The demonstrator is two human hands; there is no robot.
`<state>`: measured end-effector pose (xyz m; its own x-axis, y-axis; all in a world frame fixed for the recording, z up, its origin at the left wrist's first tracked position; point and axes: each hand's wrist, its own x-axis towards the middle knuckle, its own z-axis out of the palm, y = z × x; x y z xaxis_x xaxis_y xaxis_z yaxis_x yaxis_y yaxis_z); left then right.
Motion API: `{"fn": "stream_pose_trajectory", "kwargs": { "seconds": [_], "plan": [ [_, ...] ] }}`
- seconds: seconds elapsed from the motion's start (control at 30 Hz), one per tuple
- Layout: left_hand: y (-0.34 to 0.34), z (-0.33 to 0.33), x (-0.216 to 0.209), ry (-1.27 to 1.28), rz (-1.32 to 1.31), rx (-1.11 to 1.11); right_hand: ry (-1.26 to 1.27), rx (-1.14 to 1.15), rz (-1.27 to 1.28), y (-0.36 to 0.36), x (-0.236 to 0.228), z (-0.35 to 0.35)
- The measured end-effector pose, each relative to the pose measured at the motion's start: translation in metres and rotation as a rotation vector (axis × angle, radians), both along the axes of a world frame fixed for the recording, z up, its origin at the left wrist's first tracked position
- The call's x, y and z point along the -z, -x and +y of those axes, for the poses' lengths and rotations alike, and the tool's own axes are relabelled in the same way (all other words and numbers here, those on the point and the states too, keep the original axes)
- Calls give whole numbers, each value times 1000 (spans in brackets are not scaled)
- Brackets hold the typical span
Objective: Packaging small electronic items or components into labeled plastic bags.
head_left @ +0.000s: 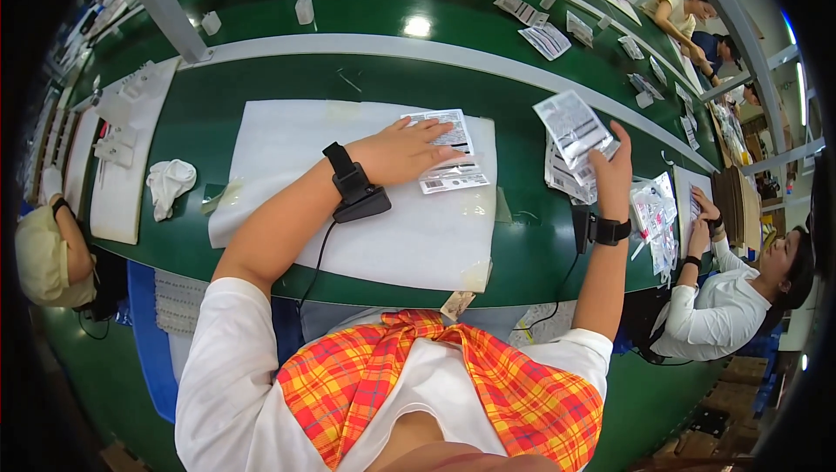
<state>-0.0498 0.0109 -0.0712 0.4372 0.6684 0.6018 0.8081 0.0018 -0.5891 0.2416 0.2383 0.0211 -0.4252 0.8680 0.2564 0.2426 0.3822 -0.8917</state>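
A white foam sheet (348, 228) is taped onto the green table in front of me. My left hand (406, 149) lies over a clear plastic pouch with a printed label (455, 130) near the sheet's far right part, its fingers spread. Off the sheet's right side, my right hand (615, 167) pinches a printed pouch (572, 124) by its near edge and tilts it up. Beneath that pouch rests a stack of similar pouches (564, 178). Both wrists carry black straps with small cabled devices.
Clear packets with small contents (655, 215) are piled right of my right forearm. A crumpled white cloth (171, 186) lies left of the sheet. A pale rail (383, 47) crosses behind, with a moving-belt-like green surface beyond bearing more pouches (546, 40). Co-workers sit at both sides.
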Motion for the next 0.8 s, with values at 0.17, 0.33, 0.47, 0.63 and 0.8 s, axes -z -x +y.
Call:
{"fn": "stream_pose_trajectory", "kwargs": {
  "seconds": [0.17,0.33,0.47,0.63,0.8],
  "plan": [
    [-17,-5,-64,1015,-988,31,-500,53,-632,-40,31,6],
    [-14,-10,-64,975,-941,50,-891,-42,-509,16,-11,-53],
    [-17,-9,-58,952,-874,51,-285,-677,-234,59,-1,-77],
    [-18,-10,-57,978,-782,-18,-188,-833,-308,80,12,-77],
    [-26,-8,-58,1045,-947,18,-172,-898,-267,74,13,-79]
  ]
}}
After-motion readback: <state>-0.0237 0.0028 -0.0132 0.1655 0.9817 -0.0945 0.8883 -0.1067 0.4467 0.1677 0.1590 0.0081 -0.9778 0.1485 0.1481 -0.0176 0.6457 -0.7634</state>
